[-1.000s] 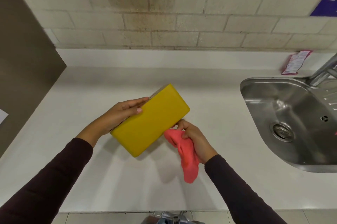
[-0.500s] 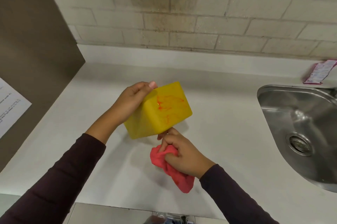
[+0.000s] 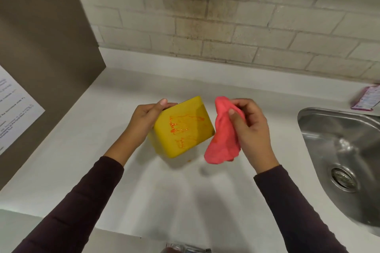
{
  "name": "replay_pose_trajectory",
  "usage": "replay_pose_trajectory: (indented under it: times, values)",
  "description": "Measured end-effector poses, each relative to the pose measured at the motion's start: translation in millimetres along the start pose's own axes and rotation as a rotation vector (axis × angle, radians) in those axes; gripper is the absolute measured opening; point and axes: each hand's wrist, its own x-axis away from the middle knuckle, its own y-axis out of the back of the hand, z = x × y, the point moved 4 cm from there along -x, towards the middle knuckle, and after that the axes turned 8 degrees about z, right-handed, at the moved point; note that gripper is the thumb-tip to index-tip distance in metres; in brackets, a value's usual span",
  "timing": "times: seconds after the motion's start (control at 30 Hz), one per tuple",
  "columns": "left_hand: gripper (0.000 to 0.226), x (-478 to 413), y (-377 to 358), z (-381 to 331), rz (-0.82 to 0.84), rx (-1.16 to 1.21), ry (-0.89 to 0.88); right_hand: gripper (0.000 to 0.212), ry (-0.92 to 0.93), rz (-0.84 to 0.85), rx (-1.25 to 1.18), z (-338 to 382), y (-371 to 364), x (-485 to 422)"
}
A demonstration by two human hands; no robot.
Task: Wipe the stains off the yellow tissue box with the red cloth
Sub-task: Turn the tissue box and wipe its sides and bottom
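Note:
My left hand (image 3: 144, 123) grips the yellow tissue box (image 3: 185, 131) by its left side and holds it tilted above the white counter. The box face turned toward me carries orange-red stains (image 3: 178, 126) in smeared streaks. My right hand (image 3: 250, 129) holds the red cloth (image 3: 223, 139) bunched between thumb and fingers, just right of the box. The cloth's left edge hangs close to the box's right corner; whether they touch is unclear.
A steel sink (image 3: 345, 149) with a drain sits at the right. A pink packet (image 3: 366, 98) lies on the ledge behind it. A small orange spot (image 3: 188, 160) marks the counter (image 3: 102, 170) under the box. A brown panel with a paper sheet (image 3: 14, 106) stands left.
The box has been turned so its stained face points at me. My right hand has lifted the cloth from below the box up to its right side.

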Motion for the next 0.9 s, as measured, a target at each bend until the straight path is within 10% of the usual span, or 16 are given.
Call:
replay_pose_trajectory:
  times: [0.37, 0.9]
  values:
    - [0.023, -7.9, 12.3, 3.0, 0.140, -0.007, 0.019, 0.034, 0.275, 0.130, 0.535, -14.0, -58.3, -19.8]
    - [0.024, -11.4, 26.7, 12.2, 0.086, 0.008, 0.004, 0.029, 0.340, 0.154, 0.612, 1.6, -76.3, -18.6]
